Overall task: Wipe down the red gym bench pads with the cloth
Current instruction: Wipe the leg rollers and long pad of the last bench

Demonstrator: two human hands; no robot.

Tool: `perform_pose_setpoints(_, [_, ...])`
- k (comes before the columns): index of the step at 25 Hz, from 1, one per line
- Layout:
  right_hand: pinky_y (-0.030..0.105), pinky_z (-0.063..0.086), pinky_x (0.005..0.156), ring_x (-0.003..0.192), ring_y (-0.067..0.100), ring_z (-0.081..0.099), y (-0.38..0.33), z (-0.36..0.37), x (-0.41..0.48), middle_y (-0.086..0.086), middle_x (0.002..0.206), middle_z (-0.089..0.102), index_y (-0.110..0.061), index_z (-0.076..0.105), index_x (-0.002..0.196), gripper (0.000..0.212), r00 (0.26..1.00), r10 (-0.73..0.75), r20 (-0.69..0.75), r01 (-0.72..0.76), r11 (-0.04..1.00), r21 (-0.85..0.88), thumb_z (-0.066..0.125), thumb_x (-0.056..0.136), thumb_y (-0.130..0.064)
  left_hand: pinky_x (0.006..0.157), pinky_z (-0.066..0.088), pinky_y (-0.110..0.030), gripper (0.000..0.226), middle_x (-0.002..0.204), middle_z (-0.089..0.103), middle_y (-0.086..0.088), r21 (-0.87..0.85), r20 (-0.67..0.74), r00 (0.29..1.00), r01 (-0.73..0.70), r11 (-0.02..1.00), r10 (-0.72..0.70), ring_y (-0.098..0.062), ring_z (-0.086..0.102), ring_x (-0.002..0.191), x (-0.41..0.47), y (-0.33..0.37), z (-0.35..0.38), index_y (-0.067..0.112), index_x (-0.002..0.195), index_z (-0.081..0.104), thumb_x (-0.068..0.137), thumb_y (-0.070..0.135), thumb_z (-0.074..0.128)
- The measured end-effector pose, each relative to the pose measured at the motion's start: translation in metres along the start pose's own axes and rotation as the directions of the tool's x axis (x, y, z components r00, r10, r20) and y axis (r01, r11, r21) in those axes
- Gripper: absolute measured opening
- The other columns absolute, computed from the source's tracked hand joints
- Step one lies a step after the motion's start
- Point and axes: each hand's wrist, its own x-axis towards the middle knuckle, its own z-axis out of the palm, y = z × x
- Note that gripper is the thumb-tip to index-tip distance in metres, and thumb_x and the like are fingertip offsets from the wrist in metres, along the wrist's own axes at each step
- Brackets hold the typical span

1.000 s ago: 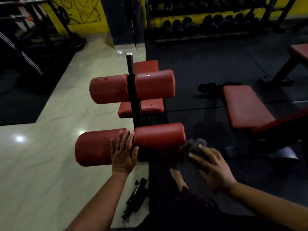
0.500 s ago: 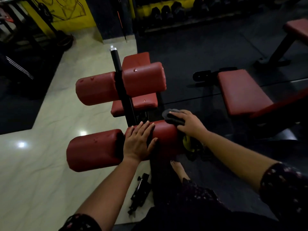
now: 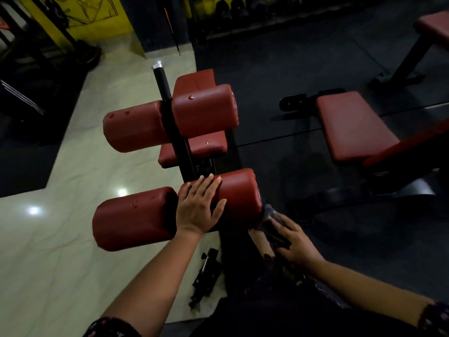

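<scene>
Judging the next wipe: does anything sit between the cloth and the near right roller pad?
Nothing visible does. The cloth, in the right hand, is at the outer end of the near right roller pad; the left hand lies flat on its inner top.

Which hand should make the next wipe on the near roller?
Right. The right hand holds the cloth at the end of the near roller pad; the left hand lies flat on it, bare.
</scene>
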Motion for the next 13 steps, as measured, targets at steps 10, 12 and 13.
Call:
perform_pose_setpoints(10, [0.017, 0.048, 0.088, 0.1, 0.009, 0.059, -0.066, -0.089, 0.112, 0.002, 0.125, 0.058, -0.029, 0.055, 0.133, 0.067, 0.995, 0.102, -0.017, -0.081, 0.874, 0.479, 0.055, 0.081, 0.013, 0.109, 0.037, -0.047, 0.06, 0.144, 0.053, -0.004, 0.04, 0.022, 1.0, 0.0, 0.999, -0.001, -0.024, 0.05, 0.133, 0.0, -0.003, 0.0, 0.021, 0.143, 0.05, 0.097, 0.055, 0.03])
perform_pose_setpoints(12, [0.02, 0.033, 0.106, 0.123, 0.004, 0.043, -0.07, -0.095, 0.105, -0.009, 0.138, 0.045, -0.036, 0.055, 0.132, 0.068, 0.998, -0.024, 0.05, 0.009, 0.96, 0.28, 0.058, 0.08, 0.008, 0.108, 0.038, -0.046, 0.059, 0.144, 0.053, -0.003, 0.054, 0.015, 1.0, -0.003, 0.999, 0.002, -0.023, 0.05, 0.132, 0.001, -0.003, 0.001, 0.021, 0.142, 0.05, 0.098, 0.055, 0.03])
perform_pose_setpoints(13, [0.021, 0.028, 0.109, 0.127, 0.004, 0.038, -0.067, -0.093, 0.106, -0.011, 0.14, 0.041, -0.036, 0.054, 0.134, 0.069, 0.997, -0.036, 0.067, 0.021, 0.976, 0.216, 0.058, 0.08, 0.006, 0.108, 0.037, -0.047, 0.06, 0.144, 0.053, -0.003, 0.05, 0.017, 1.0, -0.005, 0.999, 0.005, -0.023, 0.05, 0.133, 0.001, -0.003, 0.001, 0.021, 0.142, 0.05, 0.099, 0.056, 0.028])
